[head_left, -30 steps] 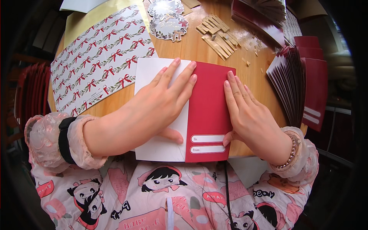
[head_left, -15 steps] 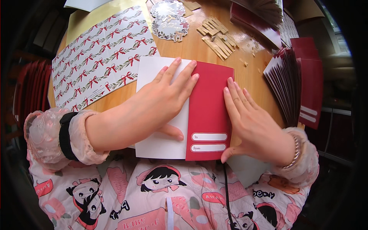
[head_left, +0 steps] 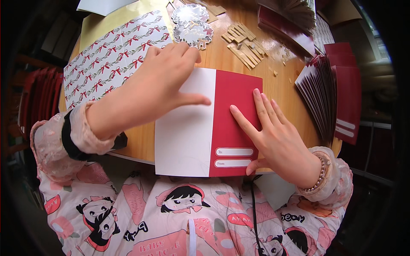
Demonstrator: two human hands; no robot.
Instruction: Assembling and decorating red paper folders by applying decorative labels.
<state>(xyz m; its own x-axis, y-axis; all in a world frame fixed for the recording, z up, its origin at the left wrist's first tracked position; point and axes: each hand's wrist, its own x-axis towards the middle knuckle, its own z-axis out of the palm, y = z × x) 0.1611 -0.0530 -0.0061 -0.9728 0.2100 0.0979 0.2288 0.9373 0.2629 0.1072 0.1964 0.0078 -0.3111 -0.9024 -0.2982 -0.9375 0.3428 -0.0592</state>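
In front of me at the table's near edge lies a paper piece with a white left part (head_left: 183, 145) and a red right panel (head_left: 232, 128). Two white rounded label boxes (head_left: 234, 157) run across the bottom of the red panel. My right hand (head_left: 277, 136) rests flat on the panel's right side, fingers spread. Over the white part's upper left is my left hand (head_left: 168, 79), its thumb stretched out and its fingers bent near the top edge. It holds nothing that I can see, and it hides that corner.
Bow-patterned white sheets (head_left: 106, 64) lie at left. Beyond them are wreath-shaped cutouts (head_left: 191, 26) and a pile of small tan strips (head_left: 244, 45). Folded dark red pieces (head_left: 318, 98) fan out at right, beside red panels (head_left: 347, 98). More red pieces (head_left: 40, 100) stand far left.
My left hand has lifted off the seam and moved up and left, its fingers now bent. My right forefinger has spread onto the red panel. The whole scene sits slightly further right.
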